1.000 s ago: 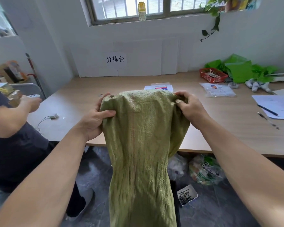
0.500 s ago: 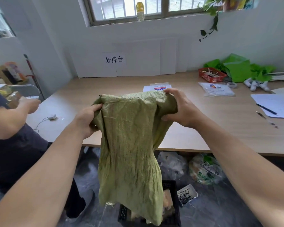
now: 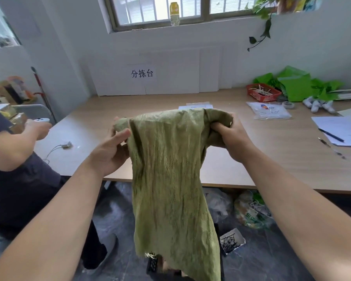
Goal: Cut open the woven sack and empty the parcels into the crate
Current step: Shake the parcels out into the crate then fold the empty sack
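the green woven sack (image 3: pixel 170 169) is held up in front of the near edge of the table (image 3: pixel 272 159), its closed end gripped at the top and its length hanging limp and creased toward the floor. the left hand (image 3: pixel 109 153) is closed on the sack's upper left corner, with the cloth pinched between thumb and fingers. the right hand (image 3: pixel 231 136) is clenched around a bunched fold at the upper right corner. the frayed lower edge of the sack hangs just above a black crate (image 3: pixel 153 264) on the floor; most of the crate is hidden by the cloth, and its contents cannot be made out.

on the table, a flat white parcel (image 3: pixel 268 110) lies toward the far right, near a red basket (image 3: pixel 262 93) and a heap of green bags (image 3: pixel 296 86) in the far right corner. papers (image 3: pixel 340 128) with a pen (image 3: pixel 330 135) on them lie at the right edge. a white charger (image 3: pixel 66 144) with its cable lies near the left edge. a paper sign (image 3: pixel 142 73) is fixed to the white board at the far edge.

a second person's hand (image 3: pixel 39 128) is seen at the left, holding a small white device. under the table, filled plastic bags (image 3: pixel 249 211) and a small open box (image 3: pixel 232 241) rest on the floor.
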